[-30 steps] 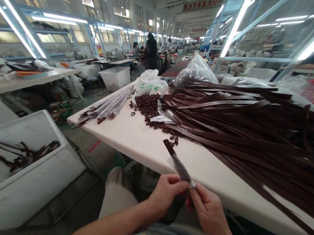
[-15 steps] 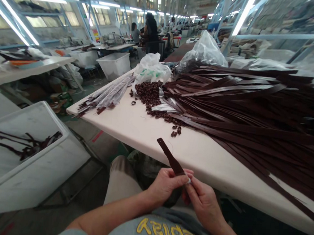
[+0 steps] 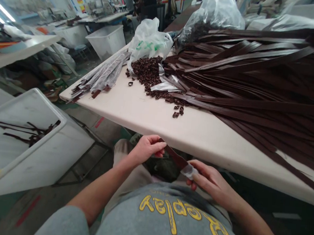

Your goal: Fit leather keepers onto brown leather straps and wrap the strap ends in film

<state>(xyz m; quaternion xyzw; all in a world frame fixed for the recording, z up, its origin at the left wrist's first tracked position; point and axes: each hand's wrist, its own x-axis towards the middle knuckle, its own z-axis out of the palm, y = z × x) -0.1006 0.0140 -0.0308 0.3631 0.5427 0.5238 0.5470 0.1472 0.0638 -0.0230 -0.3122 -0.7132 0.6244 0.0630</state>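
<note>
A dark brown strap (image 3: 176, 158) is stretched between my two hands, over my lap at the table's front edge. My left hand (image 3: 149, 146) pinches its far, narrow end between thumb and fingers. Closed around the other end is my right hand (image 3: 207, 178), where a translucent plastic wrapping (image 3: 189, 171) covers the strap. The rest of that end is hidden by my fingers. Beyond my hands, small brown loops (image 3: 149, 72) lie heaped on the table, a few of them loose near the front.
The pale table (image 3: 136, 108) carries a big pile of brown straps (image 3: 252, 85) on the right, plastic-wrapped straps (image 3: 103, 73) and plastic bags (image 3: 149, 41). A white bin (image 3: 62, 150) holding straps stands at the left. People work far behind.
My left hand has slid away from my right hand to the strap's far end. Plastic wrapping now shows at my right hand. The view has tilted down.
</note>
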